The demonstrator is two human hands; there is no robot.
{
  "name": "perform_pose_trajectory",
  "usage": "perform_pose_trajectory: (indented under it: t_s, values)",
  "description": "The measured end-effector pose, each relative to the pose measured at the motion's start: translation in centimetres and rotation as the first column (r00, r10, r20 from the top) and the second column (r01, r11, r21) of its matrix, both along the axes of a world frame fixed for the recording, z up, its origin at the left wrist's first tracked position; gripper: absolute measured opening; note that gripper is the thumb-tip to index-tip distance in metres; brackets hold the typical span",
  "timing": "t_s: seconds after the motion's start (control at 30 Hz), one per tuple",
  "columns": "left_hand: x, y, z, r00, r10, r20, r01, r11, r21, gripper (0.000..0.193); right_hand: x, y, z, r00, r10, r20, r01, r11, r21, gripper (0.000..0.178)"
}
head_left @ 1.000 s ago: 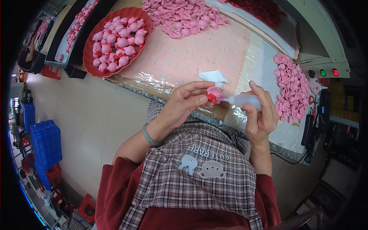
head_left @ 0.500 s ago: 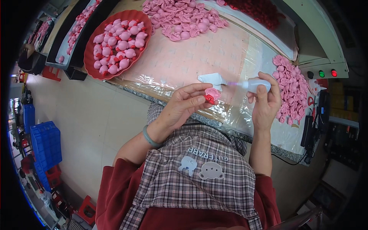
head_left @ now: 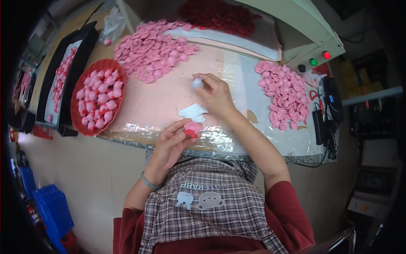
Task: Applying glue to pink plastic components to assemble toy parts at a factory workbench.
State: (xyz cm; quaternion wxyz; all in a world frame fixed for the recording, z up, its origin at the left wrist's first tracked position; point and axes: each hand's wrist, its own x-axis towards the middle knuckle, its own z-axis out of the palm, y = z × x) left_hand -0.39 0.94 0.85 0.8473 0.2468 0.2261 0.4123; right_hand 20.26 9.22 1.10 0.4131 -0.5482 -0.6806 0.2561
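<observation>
My left hand [head_left: 170,143] pinches a small moulded piece, a pink scalloped shell with a red part [head_left: 193,129], above the front edge of the table. Farther out, my right hand [head_left: 218,94] grips a small pale squeeze bottle [head_left: 197,83], held upright over the pink sheet, its tip up. Whether the bottle's base touches the sheet I cannot tell. A folded white paper [head_left: 193,111] lies between the two hands. Beyond the bottle, to the left, spreads a heap of pink pieces [head_left: 144,53], both shells and rounded ones.
At the left, a red scalloped bowl [head_left: 122,95] holds pink-and-red figures, beside a long black tray [head_left: 43,91]. Another pink heap [head_left: 287,95] lies right. Red pieces [head_left: 220,19] sit at the back under a pale machine housing [head_left: 296,25]. Cables and a black adapter [head_left: 318,127] lie at the right edge.
My right hand has swung left and away from me, turning the bottle from sideways to upright and off the piece. My left hand still holds the piece. The whole view has shifted.
</observation>
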Motion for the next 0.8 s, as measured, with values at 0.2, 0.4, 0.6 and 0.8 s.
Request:
perform_pose_trajectory:
  t_s: [0.2, 0.4, 0.6, 0.8]
  values:
    - [0.0, 0.4, -0.4, 0.999, -0.022, 0.023, 0.022, 0.999, -0.026, 0.047, 3.4, -2.0, 1.8, 0.991, -0.079, -0.104, 0.092, 0.988, 0.124, 0.035]
    - [0.3, 0.3, -0.4, 1.0, -0.008, 0.011, 0.009, 1.0, -0.024, 0.045, 13.7, -5.2, 3.2, 0.77, -0.464, 0.438, 0.354, 0.882, 0.312, 0.023]
    - [0.4, 0.4, -0.6, 0.999, -0.03, 0.041, 0.03, 1.0, 0.002, 0.04, 18.7, -7.1, 4.5, 0.434, -0.609, 0.664, 0.394, 0.791, 0.468, 0.031]
    - [0.4, 0.2, -0.3, 1.0, -0.024, 0.015, 0.023, 1.0, 0.007, 0.045, 24.8, -8.6, 0.8, 0.308, -0.739, 0.599, 0.614, 0.635, 0.468, 0.044]
